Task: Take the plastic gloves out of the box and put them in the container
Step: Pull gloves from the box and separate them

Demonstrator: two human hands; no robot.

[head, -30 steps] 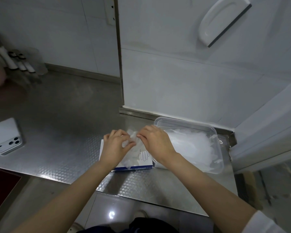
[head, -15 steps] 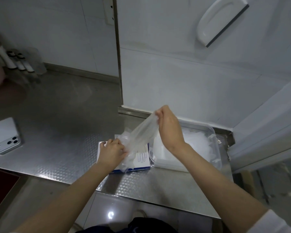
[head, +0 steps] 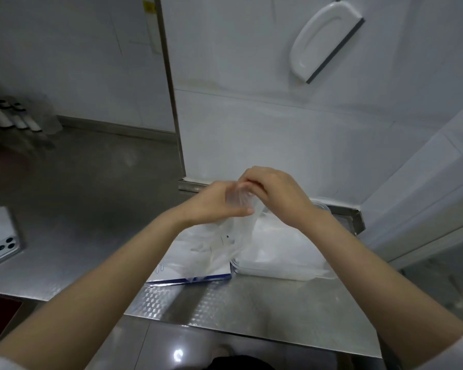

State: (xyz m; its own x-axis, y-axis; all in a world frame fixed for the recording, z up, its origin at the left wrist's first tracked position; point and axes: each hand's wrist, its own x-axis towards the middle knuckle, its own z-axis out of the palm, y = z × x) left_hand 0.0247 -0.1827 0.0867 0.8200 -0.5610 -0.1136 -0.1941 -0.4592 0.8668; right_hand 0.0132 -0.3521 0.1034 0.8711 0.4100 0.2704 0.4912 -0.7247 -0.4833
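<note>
Head view: left hand (head: 219, 204) and right hand (head: 275, 196) both pinch a thin clear plastic glove (head: 241, 231) above the steel counter's (head: 251, 303) right end, its tail seemingly inside the flat white-and-blue cardboard box (head: 171, 275), so swinging it to the clear plastic container (head: 278, 273) could drag extra gloves out.

Above the steel counter (head: 78, 209), the left hand (head: 214, 202) and right hand (head: 275, 194) meet, both pinching the top of one clear plastic glove (head: 247, 228). The glove hangs down limp, and its lower end reaches the white box (head: 169, 267) with the blue near edge, which lies flat below the left wrist. Just to the right of the box, touching it, sits a clear plastic container (head: 322, 207) holding a pile of gloves (too filmy to count). A white phone (head: 0, 236) lies face down at the counter's left edge. A white squeegee (head: 326, 41) hangs tilted on the far wall.
</note>
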